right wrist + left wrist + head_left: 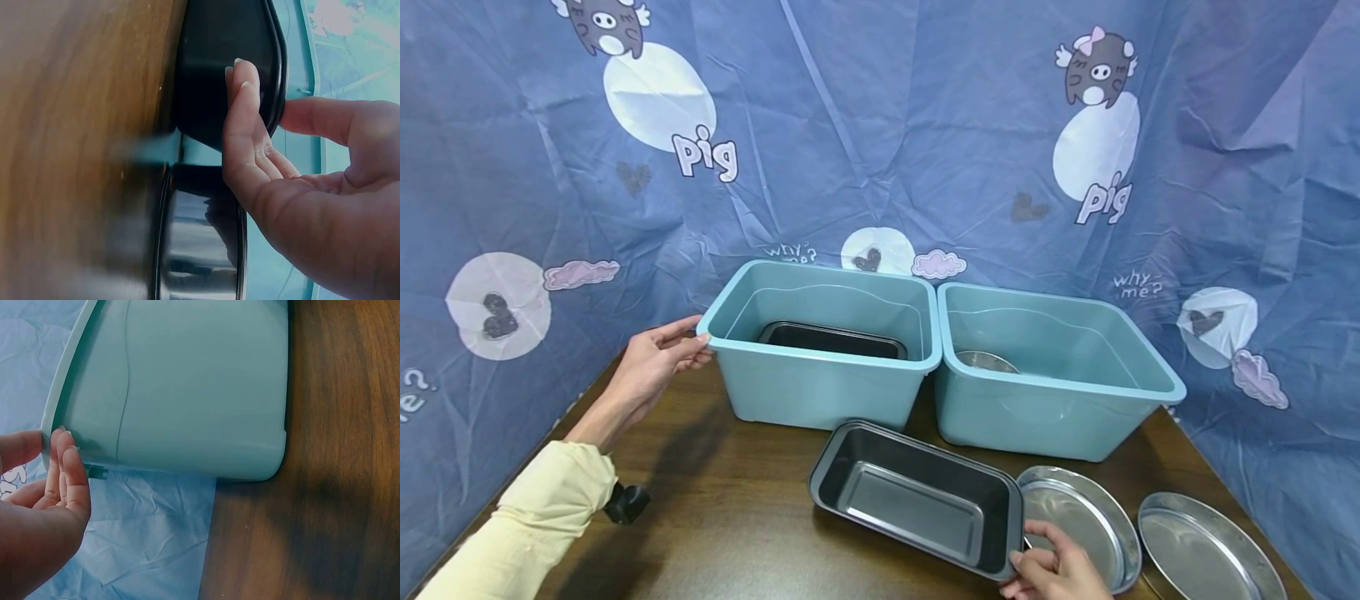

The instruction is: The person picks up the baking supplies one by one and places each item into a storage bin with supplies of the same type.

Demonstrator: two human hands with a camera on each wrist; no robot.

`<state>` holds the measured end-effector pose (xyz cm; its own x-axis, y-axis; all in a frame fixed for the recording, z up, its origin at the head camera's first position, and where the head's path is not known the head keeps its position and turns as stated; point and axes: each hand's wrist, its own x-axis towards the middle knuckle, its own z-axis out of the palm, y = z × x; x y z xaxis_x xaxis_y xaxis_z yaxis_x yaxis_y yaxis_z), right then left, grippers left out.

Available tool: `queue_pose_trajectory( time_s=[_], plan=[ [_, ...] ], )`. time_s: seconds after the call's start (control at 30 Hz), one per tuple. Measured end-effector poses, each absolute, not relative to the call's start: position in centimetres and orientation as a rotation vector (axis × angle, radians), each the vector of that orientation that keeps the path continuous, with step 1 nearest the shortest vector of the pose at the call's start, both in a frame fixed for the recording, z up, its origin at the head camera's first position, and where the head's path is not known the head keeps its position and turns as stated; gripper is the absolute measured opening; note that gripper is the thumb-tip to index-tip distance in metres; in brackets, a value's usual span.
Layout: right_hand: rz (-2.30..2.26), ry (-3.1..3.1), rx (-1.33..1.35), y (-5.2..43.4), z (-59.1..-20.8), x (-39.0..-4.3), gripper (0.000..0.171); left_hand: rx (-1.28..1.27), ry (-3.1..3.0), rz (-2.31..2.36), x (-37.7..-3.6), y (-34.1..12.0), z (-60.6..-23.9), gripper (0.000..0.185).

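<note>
Hands both engaged, one at a bin and one at a pan. My left hand (pixel 651 367) rests at the left corner of the left teal bin (pixel 820 392); in the left wrist view its fingers (pixel 65 472) lie straight against the rim's underside with the thumb on the outer edge, a light, mostly spread grip rather than a clamp. My right hand (pixel 1054 573) pinches the near right corner of the dark loaf pan (pixel 917 498): in the right wrist view the fingers (pixel 244 119) press the outer wall and the thumb lies over the rim.

The loaf pan sits on the desk (pixel 715 517), just in front of the gap between the two bins. A second dark pan (pixel 831 340) lies inside the left bin. The right teal bin (pixel 1052 392) touches the left one and holds a round metal dish (pixel 987 361). A round metal pan (pixel 1086 521) lies just beside the loaf pan, its rim tucked under my right hand; another round metal pan (pixel 1206 550) lies near it, further right. Blue printed cloth (pixel 925 125) forms the backdrop.
</note>
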<state>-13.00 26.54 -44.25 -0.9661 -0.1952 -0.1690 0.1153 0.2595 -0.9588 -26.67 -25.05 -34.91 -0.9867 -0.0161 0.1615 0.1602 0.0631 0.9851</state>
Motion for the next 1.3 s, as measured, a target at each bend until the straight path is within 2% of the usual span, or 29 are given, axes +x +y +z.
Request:
queue_pose_trajectory(
  time_s=[0.3,0.67,1.0,1.3],
  plan=[
    [-1.803,2.263,-0.067,26.3,-44.4,-12.9,0.055,-0.123,-2.249,-2.015,-26.8,-25.0,-35.0,0.063],
    [-1.938,2.363,0.087,25.3,-43.6,-13.0,0.054,-0.120,-2.257,-1.999,-26.8,-25.1,-35.0,0.063],
    [-2.198,2.298,0.040,25.2,-43.8,-13.0,0.049,-0.104,-2.277,-1.981,-26.8,-25.1,-34.9,0.063],
    [-2.190,2.261,0.328,24.8,-42.5,-13.0,0.050,-0.103,-2.274,-1.989,-26.7,-25.1,-34.8,0.063]
  ],
)
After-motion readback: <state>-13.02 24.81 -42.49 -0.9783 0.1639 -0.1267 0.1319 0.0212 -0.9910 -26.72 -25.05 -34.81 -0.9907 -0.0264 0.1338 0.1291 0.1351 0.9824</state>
